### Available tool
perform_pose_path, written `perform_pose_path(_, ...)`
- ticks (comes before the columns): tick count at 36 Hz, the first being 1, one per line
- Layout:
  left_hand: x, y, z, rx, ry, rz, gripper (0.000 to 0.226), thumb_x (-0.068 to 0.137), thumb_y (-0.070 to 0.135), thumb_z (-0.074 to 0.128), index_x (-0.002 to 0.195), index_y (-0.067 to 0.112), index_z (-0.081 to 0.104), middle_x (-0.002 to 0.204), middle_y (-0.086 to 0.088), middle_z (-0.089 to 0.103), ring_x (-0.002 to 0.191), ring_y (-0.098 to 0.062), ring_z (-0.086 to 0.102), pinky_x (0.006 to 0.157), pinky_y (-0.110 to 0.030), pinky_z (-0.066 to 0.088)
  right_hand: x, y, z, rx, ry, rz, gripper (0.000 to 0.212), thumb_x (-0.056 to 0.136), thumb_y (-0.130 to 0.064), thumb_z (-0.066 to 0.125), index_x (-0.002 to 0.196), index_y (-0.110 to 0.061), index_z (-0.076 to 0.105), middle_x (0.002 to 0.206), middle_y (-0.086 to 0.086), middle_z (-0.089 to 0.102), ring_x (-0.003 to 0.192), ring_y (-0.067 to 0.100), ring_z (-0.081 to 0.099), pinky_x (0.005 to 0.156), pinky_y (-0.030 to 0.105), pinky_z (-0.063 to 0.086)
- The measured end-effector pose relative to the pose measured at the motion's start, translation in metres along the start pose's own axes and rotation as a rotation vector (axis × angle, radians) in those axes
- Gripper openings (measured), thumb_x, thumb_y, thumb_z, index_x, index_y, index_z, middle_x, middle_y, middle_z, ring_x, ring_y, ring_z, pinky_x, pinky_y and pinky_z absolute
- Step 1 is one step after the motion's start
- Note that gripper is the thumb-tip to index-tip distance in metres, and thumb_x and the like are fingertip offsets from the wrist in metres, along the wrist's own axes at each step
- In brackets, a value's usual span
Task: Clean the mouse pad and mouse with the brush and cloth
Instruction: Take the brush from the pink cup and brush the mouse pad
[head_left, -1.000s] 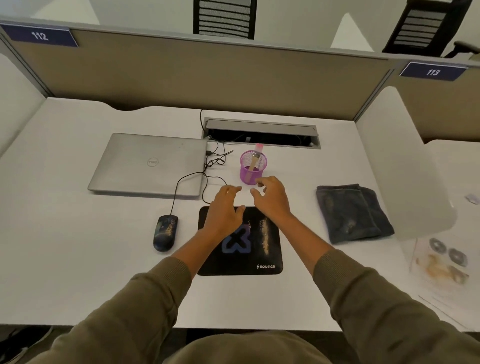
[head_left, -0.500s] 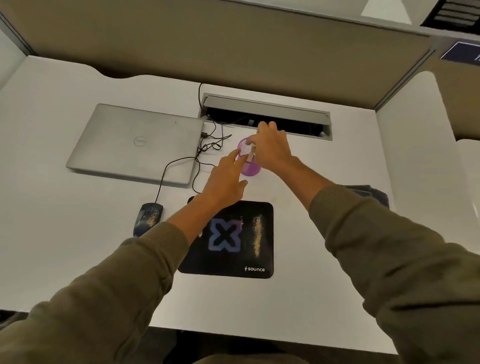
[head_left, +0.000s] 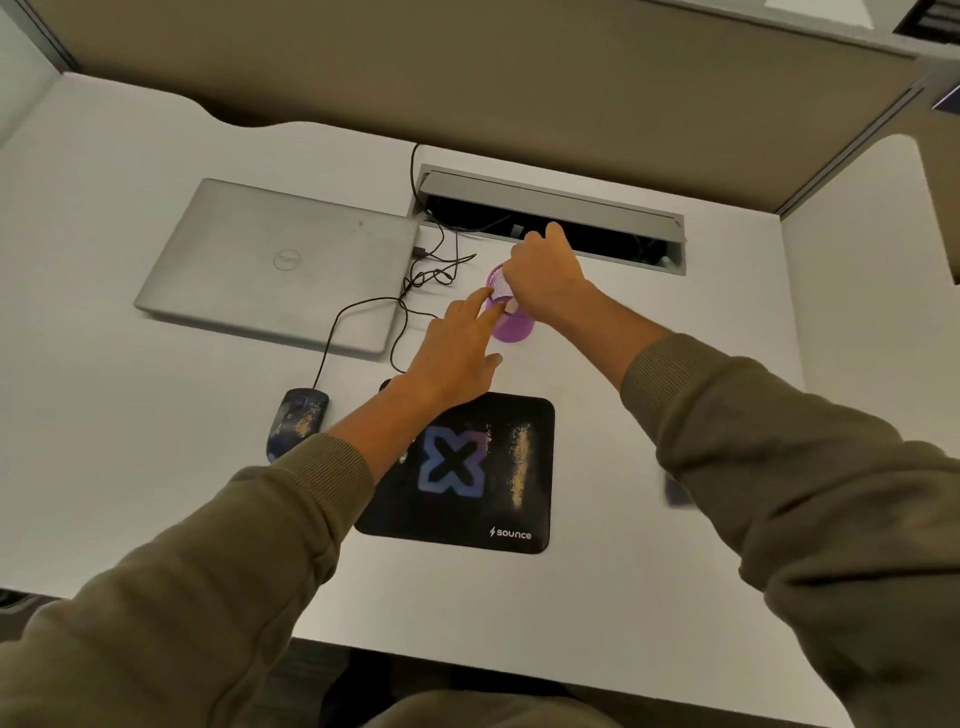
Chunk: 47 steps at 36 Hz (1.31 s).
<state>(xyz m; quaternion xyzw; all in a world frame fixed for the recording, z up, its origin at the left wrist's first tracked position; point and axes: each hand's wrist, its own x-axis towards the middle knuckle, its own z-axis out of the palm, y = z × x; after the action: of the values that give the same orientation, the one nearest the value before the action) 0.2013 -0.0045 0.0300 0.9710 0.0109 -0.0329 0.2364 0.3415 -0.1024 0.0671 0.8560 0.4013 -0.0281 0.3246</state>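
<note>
- Right hand (head_left: 545, 280) is curling over the purple mesh cup (head_left: 511, 325); can't tell if it's gripping the brush w/in.
- Left hand (head_left: 457, 353), fingers straight, is touching the cup rim; cup could be tipping.
- Mouse pad (head_left: 457, 473) & mouse (head_left: 297, 423) are lying dusty, near desk edge.

Moved up from above the mouse pad (head_left: 457, 470) to the purple mesh cup (head_left: 511, 322) just right of frame centre: right hand (head_left: 545, 280) now curled over the cup's rim, where a second ago it hovered short of it; left hand (head_left: 457, 353) now with straight fingertips against the cup's left side. Tilted further down, the view has lost the chairs and number plates along the top.
</note>
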Motion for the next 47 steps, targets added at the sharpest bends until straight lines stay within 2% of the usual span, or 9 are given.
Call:
perform_pose_path(10, -0.011, 0.000, -0.012, -0.048, 0.033, -0.021, 0.090, 0.096, 0.029, 0.076, 0.167, 0.015, 0.022, 0.171, -0.012, 0.028, 0.154, -0.033, 0.032, 0.122, -0.053, 0.037, -0.035, 0.030, -0.029, 0.032, 0.087, 0.062, 0.029, 0.088, -0.037, 0.076, 0.082, -0.022, 0.052, 0.078, -0.003, 0.051, 0.079, 0.021, 0.046, 0.090, 0.042, 0.039)
perform_pose_path(13, -0.021, 0.000, -0.016, -0.067, 0.061, -0.015, 0.087, 0.096, 0.028, 0.076, 0.166, 0.014, 0.026, 0.171, -0.011, 0.029, 0.154, -0.034, 0.033, 0.121, -0.053, 0.038, -0.049, 0.037, -0.041, 0.072, 0.149, 0.110, 0.018, 0.089, -0.034, 0.073, 0.081, -0.024, 0.059, 0.077, -0.004, 0.054, 0.072, 0.022, 0.048, 0.083, 0.041, 0.036)
perform_pose_path(17, -0.042, 0.000, -0.019, -0.102, 0.078, -0.025, 0.081, 0.099, 0.028, 0.074, 0.165, 0.015, 0.029, 0.172, -0.009, 0.027, 0.156, -0.031, 0.029, 0.122, -0.053, 0.035, -0.071, 0.041, -0.050, 0.172, 0.234, 0.195, 0.015, 0.095, -0.038, 0.069, 0.092, -0.023, 0.070, 0.082, -0.001, 0.063, 0.074, 0.025, 0.058, 0.086, 0.043, 0.038)
perform_pose_path(22, -0.083, 0.001, -0.020, -0.246, 0.117, -0.041, 0.069, 0.102, 0.022, 0.069, 0.162, 0.012, 0.036, 0.167, -0.009, 0.037, 0.151, -0.028, 0.039, 0.122, -0.052, 0.038, -0.107, 0.033, -0.041, 0.640, 0.341, 0.345, 0.027, 0.101, -0.038, 0.063, 0.090, -0.015, 0.070, 0.079, -0.001, 0.060, 0.076, 0.028, 0.061, 0.087, 0.042, 0.044)
perform_pose_path(26, -0.119, -0.001, -0.012, -0.302, 0.138, -0.055, 0.060, 0.103, 0.021, 0.067, 0.157, 0.011, 0.045, 0.160, -0.008, 0.046, 0.139, -0.026, 0.053, 0.118, -0.049, 0.044, -0.141, 0.005, -0.028, 1.001, 0.447, 0.448, 0.040, 0.104, -0.044, 0.059, 0.084, -0.012, 0.074, 0.073, 0.004, 0.070, 0.065, 0.023, 0.063, 0.058, 0.029, 0.046)
perform_pose_path(31, -0.164, -0.007, 0.009, -0.328, 0.129, -0.102, 0.054, 0.101, 0.019, 0.069, 0.152, 0.011, 0.052, 0.151, -0.007, 0.054, 0.137, -0.025, 0.053, 0.115, -0.048, 0.047, -0.167, -0.042, 0.006, 1.475, 0.364, 0.498, 0.016, 0.098, -0.030, 0.074, 0.095, -0.015, 0.077, 0.083, 0.000, 0.078, 0.069, 0.013, 0.077, 0.065, 0.032, 0.064)
perform_pose_path(35, -0.199, -0.011, 0.035, -0.291, 0.074, -0.108, 0.049, 0.100, 0.021, 0.072, 0.146, 0.011, 0.058, 0.146, -0.006, 0.059, 0.135, -0.024, 0.055, 0.115, -0.045, 0.047, -0.179, -0.081, 0.031, 1.740, 0.250, 0.583, 0.004, 0.097, -0.024, 0.074, 0.097, -0.020, 0.075, 0.089, -0.005, 0.080, 0.074, 0.006, 0.078, 0.071, 0.022, 0.064)
perform_pose_path(40, -0.227, -0.009, 0.063, -0.169, -0.057, -0.097, 0.050, 0.101, 0.031, 0.070, 0.148, 0.018, 0.058, 0.151, 0.001, 0.054, 0.138, -0.018, 0.050, 0.115, -0.034, 0.041, -0.180, -0.108, 0.039, 1.771, 0.185, 0.689, 0.025, 0.099, -0.044, 0.068, 0.095, -0.020, 0.076, 0.076, -0.012, 0.079, 0.071, 0.006, 0.077, 0.075, 0.026, 0.061)
perform_pose_path(47, -0.231, 0.000, 0.079, -0.076, -0.186, -0.139, 0.061, 0.101, 0.038, 0.069, 0.156, 0.021, 0.049, 0.164, -0.001, 0.042, 0.150, -0.022, 0.041, 0.124, -0.038, 0.033, -0.166, -0.122, 0.031, 1.792, 0.231, 0.739, 0.019, 0.099, -0.034, 0.070, 0.097, -0.016, 0.076, 0.081, -0.003, 0.079, 0.071, 0.010, 0.077, 0.080, 0.034, 0.065)
